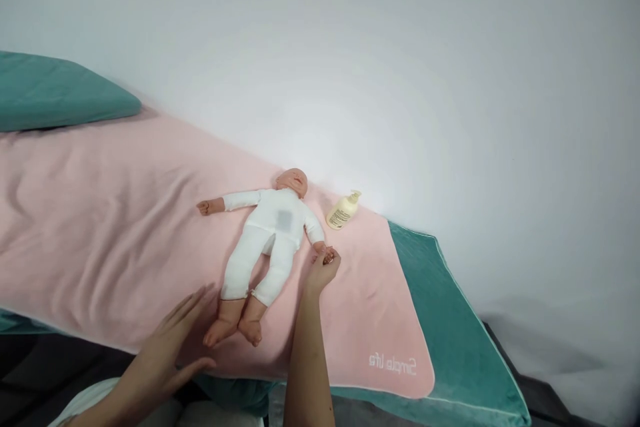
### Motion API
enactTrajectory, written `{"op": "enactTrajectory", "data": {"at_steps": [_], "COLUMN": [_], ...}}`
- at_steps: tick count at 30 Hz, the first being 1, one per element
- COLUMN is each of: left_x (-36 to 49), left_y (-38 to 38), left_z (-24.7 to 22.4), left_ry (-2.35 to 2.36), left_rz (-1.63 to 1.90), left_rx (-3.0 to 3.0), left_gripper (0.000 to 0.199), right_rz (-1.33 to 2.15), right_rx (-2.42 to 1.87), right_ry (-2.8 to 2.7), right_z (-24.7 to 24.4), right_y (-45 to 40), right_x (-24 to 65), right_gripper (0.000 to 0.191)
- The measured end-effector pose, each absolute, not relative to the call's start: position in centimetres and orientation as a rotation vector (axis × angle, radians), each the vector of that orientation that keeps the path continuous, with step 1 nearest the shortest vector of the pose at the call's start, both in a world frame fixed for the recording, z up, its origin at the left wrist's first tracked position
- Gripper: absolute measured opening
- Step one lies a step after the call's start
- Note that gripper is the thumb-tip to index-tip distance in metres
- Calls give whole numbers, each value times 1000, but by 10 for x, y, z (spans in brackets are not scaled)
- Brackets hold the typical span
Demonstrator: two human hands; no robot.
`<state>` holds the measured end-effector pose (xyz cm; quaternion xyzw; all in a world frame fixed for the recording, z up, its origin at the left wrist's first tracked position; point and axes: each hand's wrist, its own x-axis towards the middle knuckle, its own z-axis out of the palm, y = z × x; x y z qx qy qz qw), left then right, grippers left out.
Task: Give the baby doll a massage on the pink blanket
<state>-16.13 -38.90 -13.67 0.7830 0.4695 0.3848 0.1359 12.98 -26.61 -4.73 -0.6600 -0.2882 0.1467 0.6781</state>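
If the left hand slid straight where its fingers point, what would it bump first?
The left hand would probably bump the baby doll's nearer leg, in its white covering. The hand's height over the pink blanket is unclear, so it might pass above.

one head-worn view, near the pink blanket (365, 307), looks forward and down across it toward the wall (400, 80).

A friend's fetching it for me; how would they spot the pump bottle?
Find the pink blanket along the pale wall, then the white-clothed doll lying on it. In the picture, right of its head sits the bottle, the only pale-yellow, pump-topped thing there.
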Motion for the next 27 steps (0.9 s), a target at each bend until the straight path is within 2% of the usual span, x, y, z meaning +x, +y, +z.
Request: {"op": "enactTrajectory", "data": {"at_steps": [3,9,15,27], "left_x": [-148,-137,-142,-143], "left_y": [-387,-382,-383,-395], "left_z": [-141,-133,-133,-135], "left_ry": [1332,1398,1348,1190], "left_rz": [1072,1125,1190,1326], "left_rx": [2361,2160,2061,1506], "left_gripper": [96,74,73,69], "right_rz": [330,319,316,373], "right_rx": [-1475,-1472,-1478,-1492], "right_ry": [-656,-668,-664,-637], "right_z": [-48,-51,-47,-45], "right_y": [-266,-266,-267,-269], "right_x": [130,132,130,130], "right_gripper": [45,45,43,43]}}
